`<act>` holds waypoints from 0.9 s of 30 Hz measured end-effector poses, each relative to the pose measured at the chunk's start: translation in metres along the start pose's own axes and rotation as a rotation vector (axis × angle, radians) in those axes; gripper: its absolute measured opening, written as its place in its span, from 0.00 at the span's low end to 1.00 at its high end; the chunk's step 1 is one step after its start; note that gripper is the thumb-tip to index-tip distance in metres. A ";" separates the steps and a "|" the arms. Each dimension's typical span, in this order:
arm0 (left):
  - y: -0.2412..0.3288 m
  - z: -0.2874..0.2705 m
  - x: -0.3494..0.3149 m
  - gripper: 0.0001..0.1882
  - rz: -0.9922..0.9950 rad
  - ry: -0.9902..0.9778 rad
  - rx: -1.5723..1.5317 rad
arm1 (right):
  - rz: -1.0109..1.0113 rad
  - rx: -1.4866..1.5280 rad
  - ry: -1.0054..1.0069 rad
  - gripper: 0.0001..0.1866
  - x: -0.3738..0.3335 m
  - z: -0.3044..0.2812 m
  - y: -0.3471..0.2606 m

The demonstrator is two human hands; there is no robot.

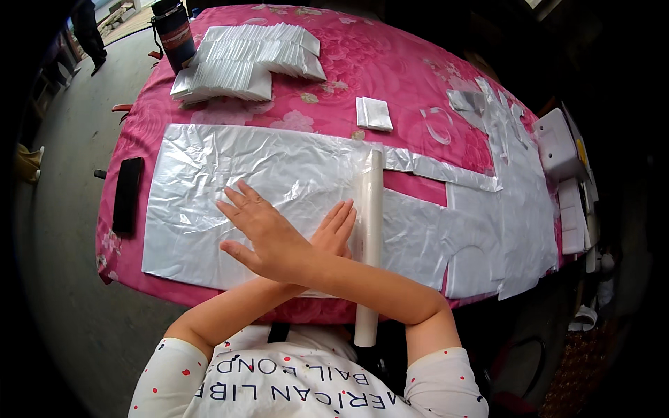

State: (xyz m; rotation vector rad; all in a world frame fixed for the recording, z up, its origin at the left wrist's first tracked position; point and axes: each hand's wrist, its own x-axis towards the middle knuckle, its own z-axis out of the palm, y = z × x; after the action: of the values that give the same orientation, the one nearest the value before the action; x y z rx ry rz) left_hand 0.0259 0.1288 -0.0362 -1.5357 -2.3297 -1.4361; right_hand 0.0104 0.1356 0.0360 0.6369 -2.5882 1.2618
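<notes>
My forearms cross, the right one over the left. My right hand (261, 233) is at the left, fingers spread, over a flat sheet of thin whitish plastic film (202, 181). Whether its palm presses on the film cannot be told. Under the right wrist, my left hand (336, 230) reaches to the right with fingers stretched out, next to a long white roll or tube (373, 209). That hand looks flat against the film beside the tube and grips nothing; its palm is hidden. The tube lies across the film, its near end sticking out past the table edge.
Folded film packets (251, 56) lie in overlapping rows at the far left by a dark flask (173, 35). A small folded stack (374, 113) sits mid-table. A black phone (127, 196) lies left; cut film pieces (519, 209) and white boxes (557, 146) are right. The tablecloth (390, 56) is pink.
</notes>
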 end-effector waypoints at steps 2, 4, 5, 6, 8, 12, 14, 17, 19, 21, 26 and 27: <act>-0.009 -0.017 0.006 0.25 -0.209 0.153 -0.454 | -0.023 -0.128 0.139 0.26 -0.028 -0.040 -0.006; -0.022 -0.030 0.040 0.27 -0.497 0.027 -0.754 | 0.091 -0.207 0.211 0.22 -0.067 -0.077 0.002; -0.026 -0.031 0.055 0.28 -0.555 0.055 -0.952 | 0.123 -0.276 0.242 0.21 -0.086 -0.089 0.008; -0.028 -0.032 0.067 0.29 -0.615 0.096 -1.141 | 0.157 -0.315 0.239 0.21 -0.100 -0.098 0.013; -0.030 -0.029 0.085 0.31 -0.776 0.111 -1.379 | 0.244 -0.329 0.245 0.21 -0.128 -0.108 0.026; -0.038 -0.022 0.102 0.32 -1.022 0.026 -1.450 | 0.265 -0.354 0.140 0.23 -0.160 -0.116 0.041; -0.040 -0.024 0.103 0.31 -1.054 0.025 -1.423 | 0.240 -0.341 0.088 0.25 -0.166 -0.117 0.047; -0.037 -0.035 0.100 0.27 -1.004 0.093 -1.290 | 0.181 -0.385 -0.022 0.29 -0.161 -0.117 0.049; -0.042 -0.050 0.088 0.25 -0.839 0.169 -1.119 | 0.132 -0.431 -0.091 0.31 -0.148 -0.112 0.051; -0.043 -0.075 0.073 0.22 -0.788 0.194 -1.098 | 0.094 -0.463 -0.135 0.32 -0.126 -0.087 0.050; -0.051 -0.155 0.008 0.22 -0.701 0.311 -0.897 | -0.150 0.111 -0.457 0.30 -0.024 -0.006 -0.010; -0.052 -0.170 -0.009 0.22 -0.690 0.341 -0.872 | -0.159 0.345 -0.554 0.28 -0.013 0.000 -0.027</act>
State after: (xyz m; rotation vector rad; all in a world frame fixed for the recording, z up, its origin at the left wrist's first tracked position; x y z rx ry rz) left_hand -0.0827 0.0016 0.0232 -0.3478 -2.1893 -2.8428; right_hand 0.0339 0.1243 0.0502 1.4040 -2.6531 1.6857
